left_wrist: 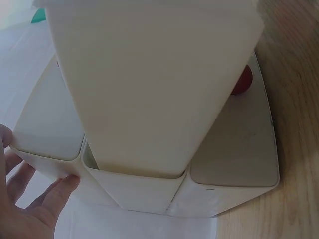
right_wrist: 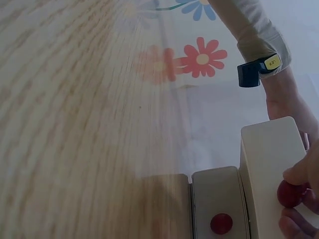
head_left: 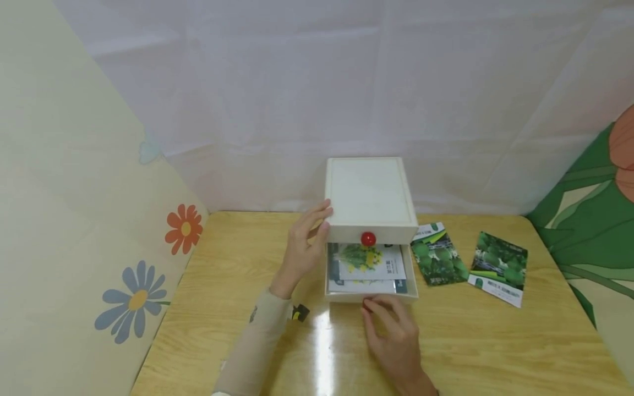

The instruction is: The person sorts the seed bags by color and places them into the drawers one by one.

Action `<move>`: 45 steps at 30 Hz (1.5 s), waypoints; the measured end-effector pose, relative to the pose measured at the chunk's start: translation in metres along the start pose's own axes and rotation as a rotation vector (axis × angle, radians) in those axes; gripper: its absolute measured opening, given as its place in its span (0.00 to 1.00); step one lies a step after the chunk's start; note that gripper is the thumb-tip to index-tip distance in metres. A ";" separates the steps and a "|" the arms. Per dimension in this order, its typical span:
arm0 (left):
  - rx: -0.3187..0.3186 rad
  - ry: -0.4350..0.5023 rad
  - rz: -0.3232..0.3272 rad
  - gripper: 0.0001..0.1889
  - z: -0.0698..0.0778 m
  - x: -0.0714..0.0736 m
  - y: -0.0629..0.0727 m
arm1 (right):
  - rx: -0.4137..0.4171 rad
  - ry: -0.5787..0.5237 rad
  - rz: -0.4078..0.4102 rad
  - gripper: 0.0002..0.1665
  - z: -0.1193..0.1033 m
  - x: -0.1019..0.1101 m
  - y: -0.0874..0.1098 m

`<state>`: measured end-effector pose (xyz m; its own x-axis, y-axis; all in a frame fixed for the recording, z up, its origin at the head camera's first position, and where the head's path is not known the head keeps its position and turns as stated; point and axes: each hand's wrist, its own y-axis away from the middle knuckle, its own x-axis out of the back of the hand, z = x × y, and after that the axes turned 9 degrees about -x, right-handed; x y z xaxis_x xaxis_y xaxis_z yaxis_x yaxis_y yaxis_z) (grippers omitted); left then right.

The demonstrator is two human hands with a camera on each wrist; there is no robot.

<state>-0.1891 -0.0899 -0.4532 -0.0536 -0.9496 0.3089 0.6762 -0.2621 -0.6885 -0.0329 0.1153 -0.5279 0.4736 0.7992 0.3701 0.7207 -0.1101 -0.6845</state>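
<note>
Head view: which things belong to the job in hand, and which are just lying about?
In the job:
white drawer cabinet, touched by the left hand
pulled-out drawer, red knob pinched by the right hand
plant-picture packets inside, probably

Just lying about:
nearer green-leaf packet, farther green-leaf packet; both untouched, perhaps related

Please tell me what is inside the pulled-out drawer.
In the pulled-out drawer, an upper printed packet picturing yellow flowers lies over a lower packet, which is mostly covered. The drawer floor beneath them, and anything further back under the white cabinet, cannot be seen.
</note>
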 end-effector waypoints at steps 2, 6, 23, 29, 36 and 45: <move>-0.002 -0.002 0.000 0.17 0.000 0.000 0.000 | 0.000 -0.006 0.003 0.11 0.001 -0.001 -0.001; -0.007 -0.009 0.001 0.16 -0.001 -0.001 0.000 | -0.001 -0.012 0.012 0.11 0.003 -0.002 -0.001; -0.052 -0.032 0.025 0.16 -0.001 -0.001 0.003 | 0.000 -0.028 0.016 0.15 0.008 -0.011 -0.014; -0.065 -0.025 0.030 0.16 -0.003 -0.002 0.002 | -0.046 -0.006 -0.011 0.15 0.008 -0.012 -0.016; -0.069 -0.028 0.030 0.15 -0.004 -0.003 0.001 | -0.079 0.010 -0.022 0.17 0.008 -0.013 -0.019; -0.054 -0.022 0.027 0.15 -0.004 -0.003 0.001 | -0.037 -0.021 0.012 0.16 0.012 -0.016 -0.023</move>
<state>-0.1911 -0.0880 -0.4577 -0.0191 -0.9526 0.3036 0.6364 -0.2458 -0.7311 -0.0634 0.1116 -0.5254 0.4723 0.8096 0.3486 0.7330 -0.1411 -0.6654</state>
